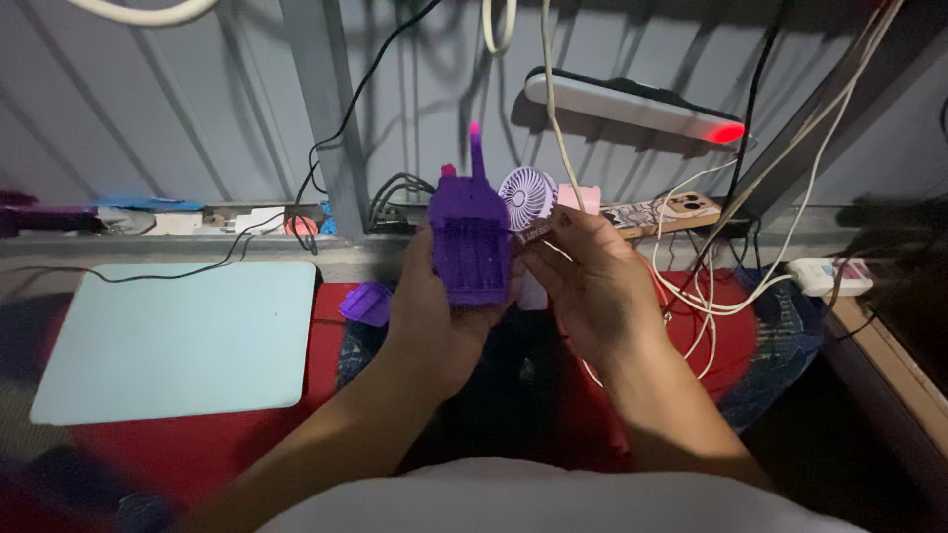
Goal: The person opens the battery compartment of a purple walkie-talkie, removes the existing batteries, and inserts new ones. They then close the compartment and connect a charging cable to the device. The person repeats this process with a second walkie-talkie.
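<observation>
The left hand (434, 316) holds a purple toy handset (470, 247) upright above the red-covered tabletop (197, 449), its grip clamped around the lower body, the open back compartment facing the person. The right hand (592, 286) sits just beside it, fingertips pinched together on a small item too blurred to name. A small purple cover (367, 303) lies near the left wrist, beside a pale blue mat (178, 341).

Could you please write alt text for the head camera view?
The left hand holds a purple toy walkie-talkie upright, its open back compartment showing, while the right hand pinches something small beside it. A light blue mat lies left on the red cloth.
</observation>
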